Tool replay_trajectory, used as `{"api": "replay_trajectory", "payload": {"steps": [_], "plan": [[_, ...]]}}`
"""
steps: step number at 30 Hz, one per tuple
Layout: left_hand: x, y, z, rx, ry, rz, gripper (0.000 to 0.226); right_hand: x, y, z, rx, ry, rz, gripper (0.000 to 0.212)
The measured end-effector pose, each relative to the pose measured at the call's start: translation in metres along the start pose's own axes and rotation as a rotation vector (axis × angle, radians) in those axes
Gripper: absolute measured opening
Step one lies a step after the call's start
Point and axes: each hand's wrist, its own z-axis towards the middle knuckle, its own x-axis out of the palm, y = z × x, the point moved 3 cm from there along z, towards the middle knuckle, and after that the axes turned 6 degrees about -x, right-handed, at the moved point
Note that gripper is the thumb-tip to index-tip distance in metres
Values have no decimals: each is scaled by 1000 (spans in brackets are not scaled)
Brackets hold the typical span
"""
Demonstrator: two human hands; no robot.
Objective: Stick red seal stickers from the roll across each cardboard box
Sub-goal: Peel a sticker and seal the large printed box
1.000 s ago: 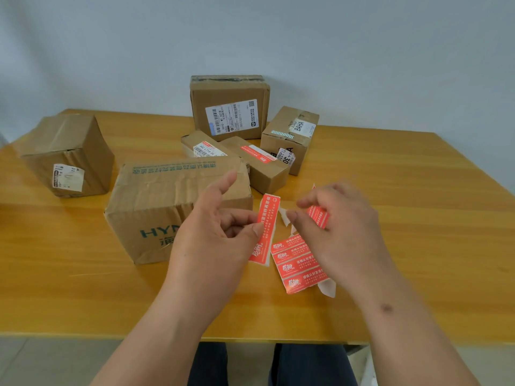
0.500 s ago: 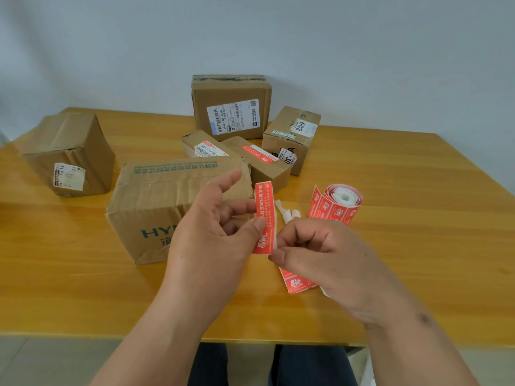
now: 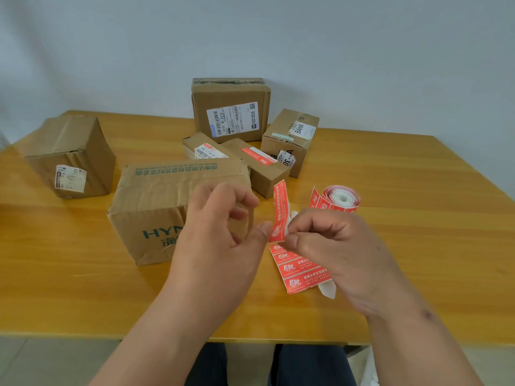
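A single red seal sticker (image 3: 279, 207) stands upright above the table, with white backing paper showing behind it. My right hand (image 3: 334, 246) pinches its lower end and the backing between thumb and forefinger. My left hand (image 3: 220, 240) has its thumb tip against the sticker's lower left edge, the other fingers curled above it. The sticker roll (image 3: 341, 197) lies just behind my right hand, and a loose strip of red stickers (image 3: 298, 271) trails from under it. The large HYN-printed cardboard box (image 3: 161, 196) sits right behind my left hand.
A brown box (image 3: 67, 154) sits at the far left and a tall labelled box (image 3: 231, 107) at the back. A small box (image 3: 289, 137) and two flat boxes (image 3: 259, 168) (image 3: 206, 149) lie mid-table; one flat box bears a red sticker. The table's front edge (image 3: 278, 339) is near.
My right hand came in from over the roll and took the sticker's lower end. My left fingers have lifted off the sticker, leaving only the thumb against it. The roll is now uncovered.
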Motion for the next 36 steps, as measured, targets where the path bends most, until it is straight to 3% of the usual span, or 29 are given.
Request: {"api": "replay_trajectory", "payload": {"steps": [2,8,14,21,27,36], "plan": [[-2,-4,-1,53,7,23,15,-2,1,1,-4,-34,-15,11],[-4,-11,-3,60,149,71,19,-4,3,-1,-12,-44,-46,12],[-4,-12,-4,81,131,136,6,-4,3,-2,-7,-39,-84,10],[-2,-10,-4,59,118,155,9,0,1,-1,-30,-17,-169,26],[-10,-2,3,-3,19,118,16,-6,-10,1,81,-74,-270,18],[-32,7,23,-82,-214,95,18,-27,-30,17,358,-239,-511,28]]}}
